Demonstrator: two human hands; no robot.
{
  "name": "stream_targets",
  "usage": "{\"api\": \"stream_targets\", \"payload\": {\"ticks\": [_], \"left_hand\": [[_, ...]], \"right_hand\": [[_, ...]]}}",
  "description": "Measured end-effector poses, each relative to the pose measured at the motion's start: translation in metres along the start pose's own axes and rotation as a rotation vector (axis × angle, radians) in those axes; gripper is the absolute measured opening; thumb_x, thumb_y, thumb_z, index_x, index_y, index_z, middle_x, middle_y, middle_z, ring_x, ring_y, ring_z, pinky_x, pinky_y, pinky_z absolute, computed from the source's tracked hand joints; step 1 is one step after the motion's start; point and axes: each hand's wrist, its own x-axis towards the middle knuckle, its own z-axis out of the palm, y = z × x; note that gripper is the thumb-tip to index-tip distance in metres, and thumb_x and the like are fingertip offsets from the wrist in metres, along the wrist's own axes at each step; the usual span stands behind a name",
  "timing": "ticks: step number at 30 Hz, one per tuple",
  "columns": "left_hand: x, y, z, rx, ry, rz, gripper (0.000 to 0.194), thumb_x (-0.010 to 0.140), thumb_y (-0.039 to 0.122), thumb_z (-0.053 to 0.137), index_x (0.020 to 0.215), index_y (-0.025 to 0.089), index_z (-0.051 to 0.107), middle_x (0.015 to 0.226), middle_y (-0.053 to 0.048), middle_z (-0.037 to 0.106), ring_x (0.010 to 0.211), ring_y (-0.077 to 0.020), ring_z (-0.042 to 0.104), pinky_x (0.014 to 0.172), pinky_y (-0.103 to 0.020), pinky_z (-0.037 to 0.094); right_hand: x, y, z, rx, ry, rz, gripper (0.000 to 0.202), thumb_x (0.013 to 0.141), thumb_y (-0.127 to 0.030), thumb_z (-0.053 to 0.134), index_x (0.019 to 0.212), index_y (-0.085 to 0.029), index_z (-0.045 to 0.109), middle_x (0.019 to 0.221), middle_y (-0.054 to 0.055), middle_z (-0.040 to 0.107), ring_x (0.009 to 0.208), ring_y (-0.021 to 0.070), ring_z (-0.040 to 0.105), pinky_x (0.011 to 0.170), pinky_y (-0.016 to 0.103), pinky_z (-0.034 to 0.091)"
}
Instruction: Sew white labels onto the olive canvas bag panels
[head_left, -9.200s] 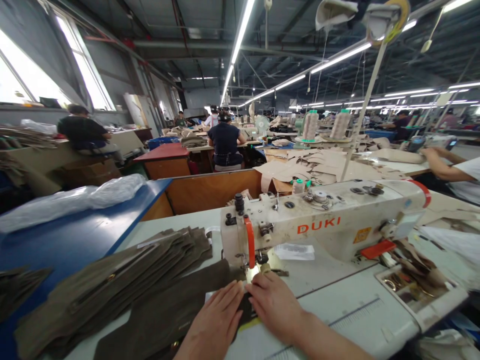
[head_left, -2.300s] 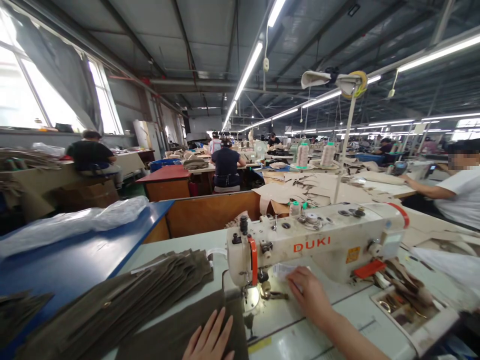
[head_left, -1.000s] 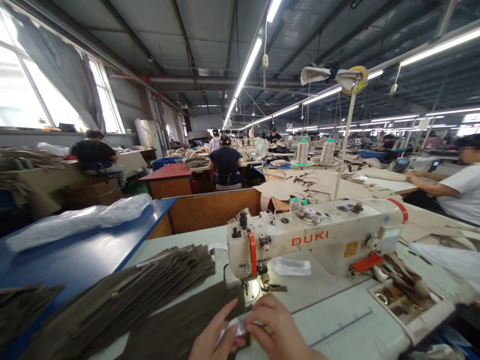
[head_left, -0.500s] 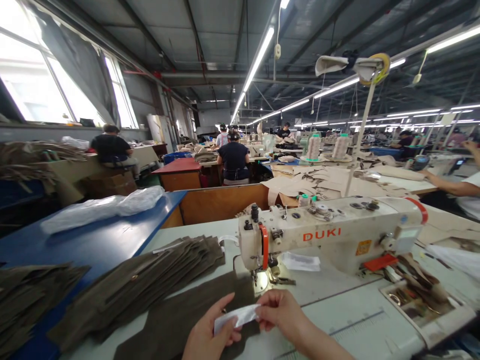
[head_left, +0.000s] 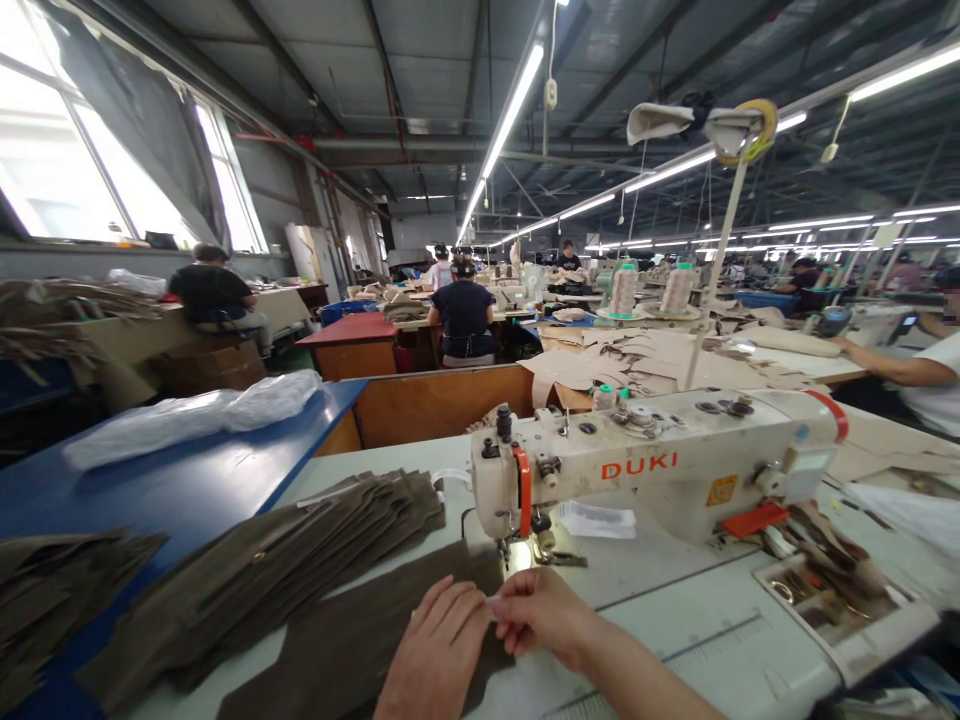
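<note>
My left hand [head_left: 439, 645] is closed, back upward, over the dark olive fabric piece [head_left: 337, 640]; its fingertips meet those of my right hand. A small white strip [head_left: 491, 602] shows between the two hands, mostly hidden by the fingers. My right hand [head_left: 536, 615] pinches its right end, just in front of the needle area of the white sewing machine [head_left: 585, 465]. The lamp lights the spot under the machine head. More white strips [head_left: 598, 520] lie on the machine bed behind the needle.
Stacked dark fabric pieces [head_left: 300, 560] lie at the left, beside a blue table [head_left: 225, 480] with plastic wrap [head_left: 195, 420]. A parts tray [head_left: 844, 620] sits at the right. Several people work around; one person's arm [head_left: 892, 368] reaches in at the far right.
My left hand has turned over from palm up to back up and now covers most of the white strip. My right hand has shifted slightly left. The view has moved a little.
</note>
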Motion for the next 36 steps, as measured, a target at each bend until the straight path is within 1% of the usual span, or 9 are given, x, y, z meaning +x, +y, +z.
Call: {"api": "stream_targets", "payload": {"ticks": [3, 6, 8, 10, 13, 15, 18, 24, 36], "left_hand": [[0.003, -0.003, 0.003, -0.088, -0.026, -0.032, 0.031, 0.086, 0.004, 0.036, 0.091, 0.021, 0.061, 0.087, 0.0, 0.068, 0.087, -0.0167, 0.065, 0.094, -0.034, 0.049], [0.0, -0.007, 0.011, -0.128, -0.115, -0.1, 0.032, 0.083, 0.0, 0.038, 0.089, 0.021, 0.061, 0.086, -0.001, 0.067, 0.086, -0.0178, 0.065, 0.084, -0.033, 0.053], [-0.004, -0.008, 0.018, -0.137, -0.159, -0.147, 0.033, 0.082, -0.002, 0.039, 0.089, 0.021, 0.061, 0.088, -0.002, 0.068, 0.086, -0.0184, 0.066, 0.079, -0.032, 0.055], [-0.007, -0.008, 0.024, -0.139, -0.172, -0.166, 0.033, 0.083, -0.002, 0.039, 0.092, 0.02, 0.062, 0.09, -0.003, 0.069, 0.087, -0.0189, 0.066, 0.078, -0.032, 0.056], [-0.011, -0.007, 0.03, -0.151, -0.183, -0.188, 0.033, 0.084, 0.0, 0.038, 0.093, 0.02, 0.062, 0.092, -0.003, 0.07, 0.088, -0.0189, 0.067, 0.078, -0.032, 0.056], [-0.011, -0.007, 0.032, -0.168, -0.199, -0.198, 0.031, 0.085, 0.001, 0.039, 0.092, 0.021, 0.062, 0.091, -0.002, 0.07, 0.087, -0.018, 0.067, 0.078, -0.031, 0.056], [-0.01, -0.008, 0.031, -0.192, -0.229, -0.199, 0.03, 0.085, 0.002, 0.041, 0.09, 0.022, 0.062, 0.089, -0.001, 0.069, 0.085, -0.0167, 0.066, 0.08, -0.03, 0.055], [-0.001, -0.008, 0.028, -0.208, -0.287, -0.176, 0.03, 0.082, -0.002, 0.045, 0.091, 0.021, 0.062, 0.092, -0.001, 0.068, 0.09, -0.0177, 0.064, 0.086, -0.032, 0.052], [0.001, -0.005, 0.032, -0.207, -0.355, -0.178, 0.031, 0.076, -0.006, 0.052, 0.091, 0.019, 0.062, 0.093, -0.002, 0.069, 0.09, -0.02, 0.065, 0.085, -0.037, 0.056]], "right_hand": [[0.002, -0.003, 0.0, -0.062, 0.032, -0.04, 0.035, 0.074, -0.051, 0.065, 0.073, -0.017, 0.061, 0.06, -0.001, 0.061, 0.05, 0.0118, 0.056, 0.051, 0.024, 0.044], [-0.003, -0.007, -0.003, -0.149, 0.111, -0.118, 0.028, 0.083, -0.043, 0.058, 0.076, -0.017, 0.063, 0.065, 0.002, 0.062, 0.059, 0.0151, 0.06, 0.058, 0.027, 0.047], [-0.011, -0.006, -0.005, -0.216, 0.188, -0.196, 0.018, 0.086, -0.032, 0.055, 0.081, -0.018, 0.066, 0.078, 0.005, 0.065, 0.077, 0.019, 0.062, 0.073, 0.031, 0.049], [-0.023, -0.001, -0.007, -0.407, 0.235, -0.365, 0.017, 0.085, -0.018, 0.052, 0.089, -0.019, 0.068, 0.093, 0.007, 0.066, 0.094, 0.0215, 0.058, 0.087, 0.035, 0.045], [-0.037, 0.015, -0.007, -0.834, 0.153, -0.671, 0.025, 0.081, -0.011, 0.052, 0.099, -0.019, 0.068, 0.107, 0.009, 0.066, 0.102, 0.0217, 0.055, 0.095, 0.032, 0.043], [-0.04, 0.026, -0.006, -1.015, 0.052, -0.768, 0.026, 0.081, -0.016, 0.057, 0.105, -0.016, 0.067, 0.113, 0.01, 0.066, 0.107, 0.022, 0.056, 0.098, 0.03, 0.042], [-0.041, 0.036, -0.005, -1.118, -0.008, -0.814, 0.03, 0.084, -0.023, 0.058, 0.111, -0.012, 0.066, 0.118, 0.012, 0.065, 0.115, 0.0227, 0.054, 0.105, 0.028, 0.038], [-0.043, 0.033, -0.004, -1.116, 0.024, -0.858, 0.031, 0.085, -0.023, 0.056, 0.111, -0.011, 0.065, 0.117, 0.013, 0.066, 0.114, 0.0225, 0.056, 0.103, 0.028, 0.04], [-0.043, 0.031, -0.005, -1.203, 0.006, -0.824, 0.03, 0.091, -0.028, 0.053, 0.113, -0.011, 0.064, 0.12, 0.012, 0.065, 0.115, 0.0218, 0.054, 0.103, 0.028, 0.042]]}}
